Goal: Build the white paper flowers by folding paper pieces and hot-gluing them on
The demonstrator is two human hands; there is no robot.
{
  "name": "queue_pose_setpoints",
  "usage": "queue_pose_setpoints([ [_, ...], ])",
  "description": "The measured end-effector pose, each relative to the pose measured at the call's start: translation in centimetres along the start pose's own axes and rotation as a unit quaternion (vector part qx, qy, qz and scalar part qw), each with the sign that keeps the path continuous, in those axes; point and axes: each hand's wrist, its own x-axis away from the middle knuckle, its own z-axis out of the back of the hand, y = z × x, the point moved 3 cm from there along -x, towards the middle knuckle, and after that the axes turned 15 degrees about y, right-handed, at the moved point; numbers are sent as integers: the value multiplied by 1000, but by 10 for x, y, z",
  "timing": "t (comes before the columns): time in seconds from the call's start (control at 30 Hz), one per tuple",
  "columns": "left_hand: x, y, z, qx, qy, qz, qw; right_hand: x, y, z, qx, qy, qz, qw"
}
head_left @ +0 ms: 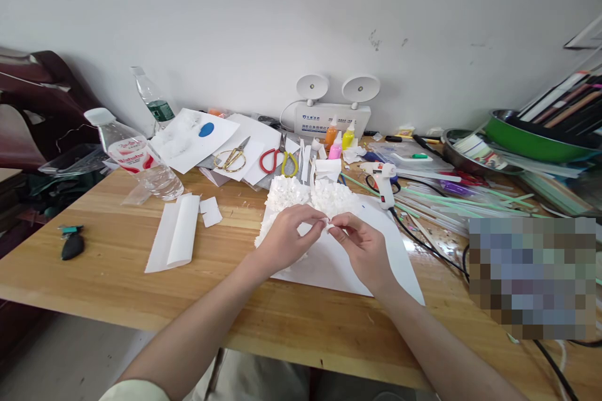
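My left hand (295, 233) and my right hand (361, 244) meet over a white sheet (338, 269). Between their fingertips is a small white piece of paper (328, 224), pinched from both sides; its exact shape is too small to make out. Just behind the hands lie fluffy white clusters of crumpled paper bits (288, 193), partly hidden by my left hand. A white hot glue gun (383, 183) stands to the right of them, its black cord running off to the right.
Scissors with gold handles (230, 160), red-handled pliers (271, 161) and small paint bottles (335, 147) lie behind. Water bottles (136, 160) and folded white paper (176, 232) are on the left. Green and white sticks (451, 197) and a green bowl (531, 138) fill the right.
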Motion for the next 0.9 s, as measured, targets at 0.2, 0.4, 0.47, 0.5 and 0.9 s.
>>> queue_pose_setpoints([
  [0.2,-2,-1,2,9,11,57,998,0,-3,-2,15,-46,8,999],
  [0.4,0,-2,-1,24,-19,17,999,0,-3,-2,14,-51,21,998],
  [0.47,1,-2,-1,23,-18,-1,1000,0,-2,-1,16,-38,21,999],
  [0.5,1,-2,-1,22,-18,-6,1000,0,-2,-1,15,-31,20,999],
  [0.9,0,0,1,-7,-8,19,1000,1,0,1,4,12,10,1000],
])
